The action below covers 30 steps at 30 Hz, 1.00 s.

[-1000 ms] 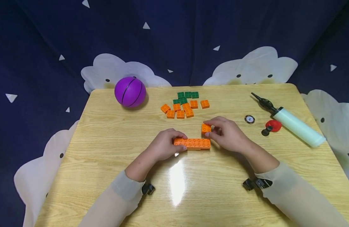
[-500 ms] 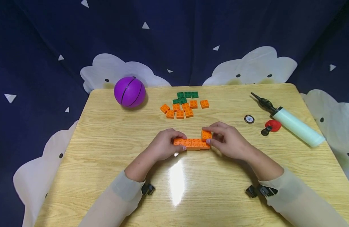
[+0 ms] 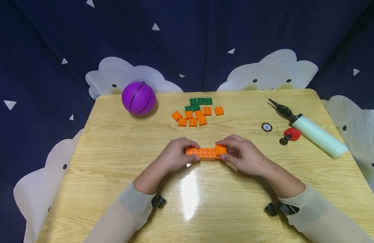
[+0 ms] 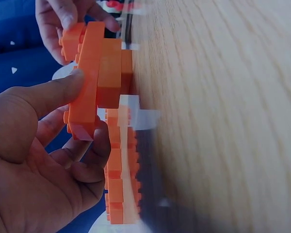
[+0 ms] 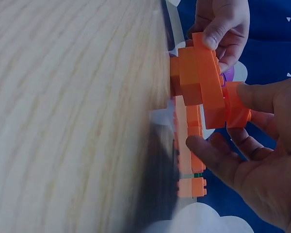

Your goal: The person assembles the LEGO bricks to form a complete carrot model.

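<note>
Near the table's middle stands a stepped orange block build, narrow at the bottom and widest in its top row. My left hand grips the left end of that top row between thumb and fingers. A small square orange toy brick is pinched in my right hand, at the right end of the top row. In the right wrist view this brick sits against the studs, with a thin gap showing. Whether it is fully pressed on, I cannot tell.
Behind the hands lie several loose orange bricks and several green bricks. A purple ball is at the back left. On the right are a poker chip, a red item with a black part, and a hand pump.
My right hand has brought the small orange brick toward me, from behind the build's right end to on top of it. My left hand has kept its grip in place.
</note>
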Motion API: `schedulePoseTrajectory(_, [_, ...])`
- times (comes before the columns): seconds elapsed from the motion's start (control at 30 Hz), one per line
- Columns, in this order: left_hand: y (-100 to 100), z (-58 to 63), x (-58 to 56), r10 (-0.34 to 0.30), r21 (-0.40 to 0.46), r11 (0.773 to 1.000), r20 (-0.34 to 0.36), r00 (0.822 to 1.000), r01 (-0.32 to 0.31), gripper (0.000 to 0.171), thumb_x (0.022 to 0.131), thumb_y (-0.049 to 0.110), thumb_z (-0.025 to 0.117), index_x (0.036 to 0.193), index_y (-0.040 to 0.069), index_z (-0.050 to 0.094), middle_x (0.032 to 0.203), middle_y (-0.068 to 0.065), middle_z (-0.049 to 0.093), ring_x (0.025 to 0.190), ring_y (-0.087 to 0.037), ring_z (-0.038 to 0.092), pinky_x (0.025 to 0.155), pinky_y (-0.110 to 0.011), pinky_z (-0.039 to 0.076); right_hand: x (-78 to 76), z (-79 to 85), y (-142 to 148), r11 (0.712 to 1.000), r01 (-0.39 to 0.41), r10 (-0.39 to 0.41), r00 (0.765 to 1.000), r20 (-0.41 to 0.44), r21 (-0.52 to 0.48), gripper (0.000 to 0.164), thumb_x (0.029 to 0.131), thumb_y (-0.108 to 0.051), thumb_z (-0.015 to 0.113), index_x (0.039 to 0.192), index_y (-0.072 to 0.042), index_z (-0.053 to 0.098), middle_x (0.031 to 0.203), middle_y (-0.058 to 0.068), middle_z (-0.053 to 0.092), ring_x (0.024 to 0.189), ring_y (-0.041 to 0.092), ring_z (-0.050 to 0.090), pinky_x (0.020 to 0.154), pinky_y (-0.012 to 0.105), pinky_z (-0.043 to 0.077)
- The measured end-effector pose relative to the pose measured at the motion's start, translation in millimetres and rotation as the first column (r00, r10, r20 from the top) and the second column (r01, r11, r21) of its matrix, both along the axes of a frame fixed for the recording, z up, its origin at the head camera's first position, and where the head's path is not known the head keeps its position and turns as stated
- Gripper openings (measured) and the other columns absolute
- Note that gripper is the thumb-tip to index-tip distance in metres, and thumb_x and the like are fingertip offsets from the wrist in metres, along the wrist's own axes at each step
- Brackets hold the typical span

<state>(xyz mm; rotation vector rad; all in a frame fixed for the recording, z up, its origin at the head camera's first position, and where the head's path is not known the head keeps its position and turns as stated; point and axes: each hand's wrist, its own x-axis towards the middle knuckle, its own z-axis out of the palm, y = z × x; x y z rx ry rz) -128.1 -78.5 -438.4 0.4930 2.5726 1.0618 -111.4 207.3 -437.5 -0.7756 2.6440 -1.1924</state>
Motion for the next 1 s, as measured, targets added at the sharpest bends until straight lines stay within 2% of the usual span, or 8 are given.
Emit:
schedulePoseTrajectory(0.27, [0.6,0.3,-0.5,-0.001,-0.004,1.000,0.004,1.000,0.001,0.031,0.087,0.029,0.086,0.116,0.024,0.076,0.106,0.008,0.065,0.093,-0.019,0.056,0.087,-0.038,0.048,1.7,-1.8,-0.4,0.999,0.016,-0.014,0.999,-0.035,0.043,0.043,0.094,-0.016,0.079,0.135,-0.018,0.068,0.128,0.001,0.063,0.108,0.018,0.061,0.086,0.039,0.053])
schedulePoseTrajectory(0.53, [0.5,0.0,0.1,-0.001,-0.006,1.000,0.001,1.000,0.001,0.031,0.087,0.028,0.086,0.116,0.024,0.076,0.105,0.007,0.065,0.091,-0.020,0.055,0.086,-0.038,0.047,1.9,-4.9,-1.4,0.999,0.040,-0.040,0.999,0.026,0.011,0.041,0.093,-0.013,0.079,0.133,-0.019,0.069,0.130,0.000,0.063,0.115,0.021,0.063,0.095,0.045,0.053])
schedulePoseTrajectory(0.67, [0.4,-0.4,0.2,0.004,-0.008,1.000,0.006,1.000,-0.004,0.031,0.087,0.028,0.086,0.116,0.024,0.076,0.106,0.008,0.065,0.093,-0.019,0.055,0.087,-0.038,0.047,2.1,-5.8,-1.8,0.999,0.043,-0.043,0.998,0.050,-0.007,0.041,0.093,-0.011,0.079,0.132,-0.017,0.069,0.131,0.002,0.063,0.113,0.021,0.065,0.094,0.042,0.056])
schedulePoseTrajectory(0.87, [0.4,-1.1,0.3,0.006,-0.010,1.000,0.006,1.000,-0.005,0.031,0.087,0.029,0.087,0.116,0.024,0.076,0.108,0.008,0.066,0.095,-0.018,0.056,0.089,-0.038,0.048,2.4,-7.6,-2.1,0.998,0.046,-0.041,0.995,0.096,-0.050,0.041,0.092,-0.009,0.079,0.132,-0.013,0.069,0.130,0.004,0.061,0.106,0.019,0.068,0.089,0.031,0.058])
schedulePoseTrajectory(1.0, [0.5,-1.0,0.1,0.003,-0.007,1.000,0.000,1.000,-0.003,0.031,0.086,0.029,0.087,0.115,0.024,0.076,0.107,0.007,0.066,0.094,-0.018,0.056,0.088,-0.038,0.048,1.4,-9.2,-1.5,0.997,0.046,-0.039,0.993,0.111,-0.064,0.042,0.092,-0.009,0.080,0.132,-0.011,0.069,0.128,0.004,0.061,0.103,0.018,0.068,0.087,0.028,0.058])
